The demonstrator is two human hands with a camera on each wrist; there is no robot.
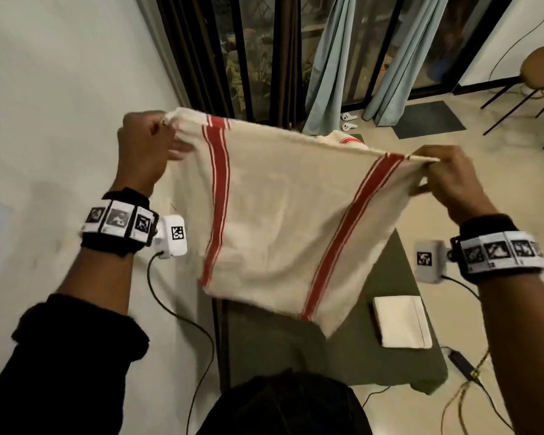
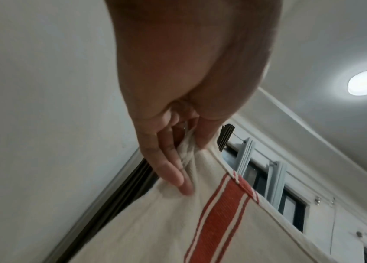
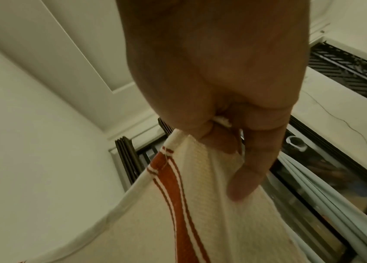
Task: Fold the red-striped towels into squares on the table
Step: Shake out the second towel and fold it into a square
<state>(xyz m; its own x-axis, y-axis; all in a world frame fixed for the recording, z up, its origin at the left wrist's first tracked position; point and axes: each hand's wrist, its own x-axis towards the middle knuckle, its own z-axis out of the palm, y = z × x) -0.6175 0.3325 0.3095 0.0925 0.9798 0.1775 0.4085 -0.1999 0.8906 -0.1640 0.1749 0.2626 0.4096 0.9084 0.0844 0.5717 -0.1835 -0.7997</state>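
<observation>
A cream towel with two red stripes [image 1: 283, 215] hangs spread in the air above the olive-green table [image 1: 280, 350]. My left hand [image 1: 145, 142] pinches its top left corner; in the left wrist view the fingers [image 2: 178, 174] bunch the cloth [image 2: 200, 222] near a red stripe. My right hand [image 1: 446, 174] pinches the top right corner, and the right wrist view shows the fingers [image 3: 252, 170] curled over the towel [image 3: 196, 204]. Another red-striped towel [image 1: 349, 141] peeks out behind the top edge, mostly hidden. A folded white cloth [image 1: 401, 321] lies on the table's right side.
A white wall stands close on the left. Dark window frames and pale blue curtains [image 1: 330, 64] are behind the table. A chair [image 1: 540, 70] stands at the far right. Cables and a black device [image 1: 462, 365] lie on the floor by the table's right edge.
</observation>
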